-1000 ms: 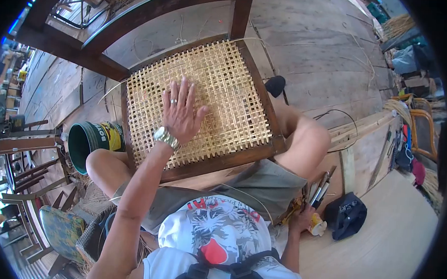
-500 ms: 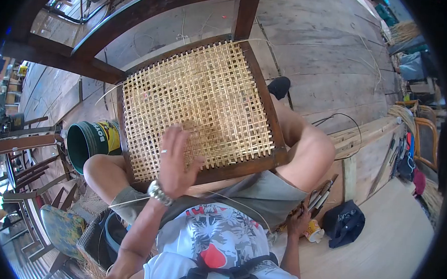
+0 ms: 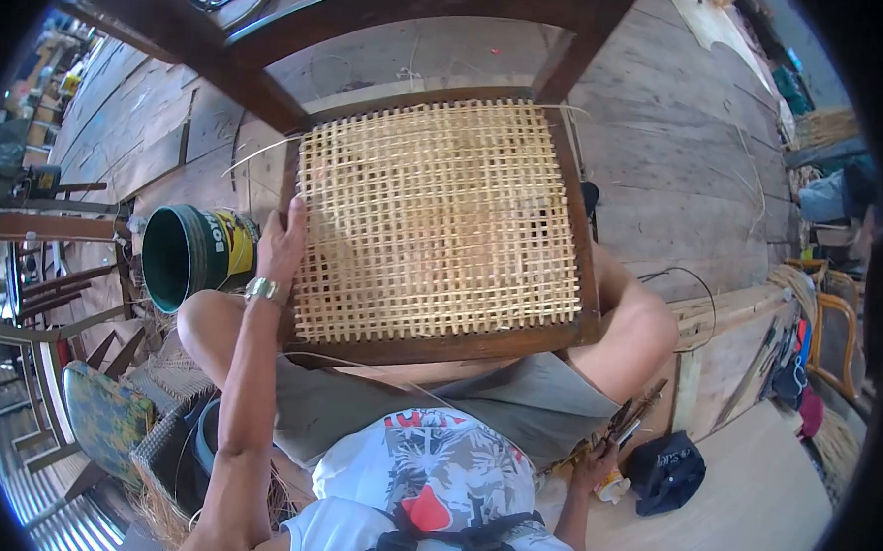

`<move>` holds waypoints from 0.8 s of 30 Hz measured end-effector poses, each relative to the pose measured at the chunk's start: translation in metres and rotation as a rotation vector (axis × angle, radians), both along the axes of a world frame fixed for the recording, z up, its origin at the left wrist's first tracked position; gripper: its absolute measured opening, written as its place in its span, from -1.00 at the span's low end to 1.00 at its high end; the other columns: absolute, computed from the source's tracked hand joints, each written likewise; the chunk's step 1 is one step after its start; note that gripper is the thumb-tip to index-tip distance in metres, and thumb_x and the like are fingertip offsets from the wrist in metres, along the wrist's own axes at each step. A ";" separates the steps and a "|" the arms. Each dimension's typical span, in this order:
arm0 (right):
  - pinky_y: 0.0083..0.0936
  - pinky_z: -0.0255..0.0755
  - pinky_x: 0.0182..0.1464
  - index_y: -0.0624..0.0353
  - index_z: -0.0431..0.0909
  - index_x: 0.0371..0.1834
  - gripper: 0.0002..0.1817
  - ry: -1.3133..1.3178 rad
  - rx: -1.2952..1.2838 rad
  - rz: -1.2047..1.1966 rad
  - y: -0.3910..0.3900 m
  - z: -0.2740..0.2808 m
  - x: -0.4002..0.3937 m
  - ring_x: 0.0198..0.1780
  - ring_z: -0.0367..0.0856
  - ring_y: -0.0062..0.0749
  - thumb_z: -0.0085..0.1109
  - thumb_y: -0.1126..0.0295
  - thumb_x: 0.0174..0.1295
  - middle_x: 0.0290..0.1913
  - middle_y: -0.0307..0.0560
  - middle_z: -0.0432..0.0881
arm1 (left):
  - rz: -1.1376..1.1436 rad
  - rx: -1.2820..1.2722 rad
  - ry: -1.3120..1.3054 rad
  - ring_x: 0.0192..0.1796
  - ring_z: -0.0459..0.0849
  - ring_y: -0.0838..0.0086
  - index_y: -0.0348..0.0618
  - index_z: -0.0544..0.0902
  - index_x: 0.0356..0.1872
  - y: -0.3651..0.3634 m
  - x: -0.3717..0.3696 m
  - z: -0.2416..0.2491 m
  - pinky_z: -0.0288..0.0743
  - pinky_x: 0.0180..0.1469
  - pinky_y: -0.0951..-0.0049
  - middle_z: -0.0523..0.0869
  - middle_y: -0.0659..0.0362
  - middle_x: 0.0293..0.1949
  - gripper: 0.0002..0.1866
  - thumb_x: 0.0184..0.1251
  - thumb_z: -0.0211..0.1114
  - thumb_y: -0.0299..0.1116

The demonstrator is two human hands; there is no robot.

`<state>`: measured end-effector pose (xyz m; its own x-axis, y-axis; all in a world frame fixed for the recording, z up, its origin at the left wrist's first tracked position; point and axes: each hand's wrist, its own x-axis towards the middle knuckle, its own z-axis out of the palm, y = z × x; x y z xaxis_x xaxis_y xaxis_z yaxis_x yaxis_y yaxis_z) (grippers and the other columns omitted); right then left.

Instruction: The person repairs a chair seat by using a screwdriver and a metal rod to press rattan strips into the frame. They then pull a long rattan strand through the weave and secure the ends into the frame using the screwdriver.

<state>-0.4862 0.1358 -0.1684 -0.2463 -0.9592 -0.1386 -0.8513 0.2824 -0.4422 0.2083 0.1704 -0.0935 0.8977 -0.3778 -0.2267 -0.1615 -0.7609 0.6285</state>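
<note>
A dark wooden chair with a woven cane seat rests across my lap, its backrest pointing away from me. Loose cane strands stick out at its far corners. My left hand grips the left rail of the seat frame, thumb along the edge of the weave. Low on the right, my right hand is down among a bundle of hand tools, fingers curled; I cannot tell what they hold. Just beside it is a small yellow-and-white container.
A green bucket with a yellow label stands left of my knee. A black cloth bag lies on a pale board to the right. Chair frames and a camouflage-patterned cushion crowd the left side. Cane scraps lie on the plank floor.
My left hand has moved from over the weave to the seat's left rail. The chair has shifted right and turned straighter toward me. My right hand stays low by the tools.
</note>
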 end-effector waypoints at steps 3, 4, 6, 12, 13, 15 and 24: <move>-0.20 0.43 0.17 0.32 0.55 0.10 -0.75 -0.076 -0.045 -0.027 -0.009 -0.007 -0.010 0.07 0.61 0.06 0.04 0.35 0.62 -0.01 0.20 0.65 | 0.002 0.020 -0.092 0.15 0.69 -0.26 -0.35 0.66 0.14 -0.026 0.005 0.002 0.49 0.24 0.01 0.73 -0.40 0.03 -0.11 0.49 0.04 0.46; -0.21 0.43 0.17 0.33 0.55 0.10 -0.75 -0.094 -0.033 -0.046 -0.012 -0.006 -0.010 0.07 0.62 0.02 0.03 0.35 0.62 -0.02 0.18 0.66 | -0.046 0.024 -0.064 0.18 0.69 -0.25 -0.37 0.66 0.17 -0.036 0.009 0.010 0.50 0.26 0.02 0.74 -0.39 0.05 -0.09 0.48 0.03 0.48; -0.22 0.44 0.18 0.34 0.55 0.10 -0.74 -0.088 -0.075 -0.063 -0.016 -0.011 -0.015 0.05 0.62 0.00 0.03 0.34 0.62 0.00 0.18 0.66 | -0.091 0.021 -0.042 0.21 0.69 -0.23 -0.38 0.66 0.19 -0.058 0.026 0.012 0.50 0.29 0.03 0.74 -0.38 0.06 -0.06 0.47 0.02 0.49; -0.29 0.53 0.05 0.36 0.54 0.10 -0.70 -0.160 -0.165 -0.230 -0.044 0.013 -0.002 -0.03 0.63 -0.15 0.08 0.28 0.61 0.06 0.10 0.68 | -0.289 0.033 -0.097 0.25 0.69 -0.18 -0.29 0.71 0.21 -0.153 0.096 0.000 0.49 0.35 0.04 0.76 -0.33 0.09 0.02 0.40 -0.09 0.60; -0.30 0.55 0.00 0.36 0.54 0.11 -0.68 -0.175 -0.196 -0.278 -0.047 0.013 -0.001 -0.04 0.63 -0.20 0.11 0.26 0.60 0.07 0.07 0.68 | -0.332 0.017 -0.148 0.25 0.70 -0.16 -0.26 0.72 0.21 -0.171 0.114 -0.009 0.49 0.36 0.05 0.76 -0.33 0.09 0.01 0.40 -0.11 0.60; -0.37 0.52 -0.11 0.33 0.55 0.11 -0.69 -0.195 -0.230 -0.284 -0.064 0.037 0.019 -0.10 0.60 -0.32 0.11 0.25 0.61 -0.02 -0.02 0.66 | -0.353 0.082 -0.130 0.30 0.67 -0.15 -0.27 0.69 0.26 -0.205 0.128 0.010 0.48 0.38 0.04 0.73 -0.33 0.16 0.00 0.41 -0.08 0.58; -0.67 0.20 -0.41 0.12 0.52 0.21 -0.73 -1.145 -0.379 -0.236 -0.194 0.117 0.165 -0.45 0.25 -0.70 0.21 0.27 0.58 -0.35 -0.39 0.41 | 0.112 -0.418 -0.683 0.59 0.19 -0.29 -0.50 0.24 0.50 -0.119 -0.015 0.038 0.17 0.57 -0.18 0.16 -0.46 0.54 -0.08 0.41 0.43 0.03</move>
<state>-0.3211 -0.0583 -0.0510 -0.3388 -0.9343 -0.1111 0.1363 0.0680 -0.9883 0.1938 0.0509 -0.0554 0.8245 -0.2091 0.5258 -0.5492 -0.5192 0.6548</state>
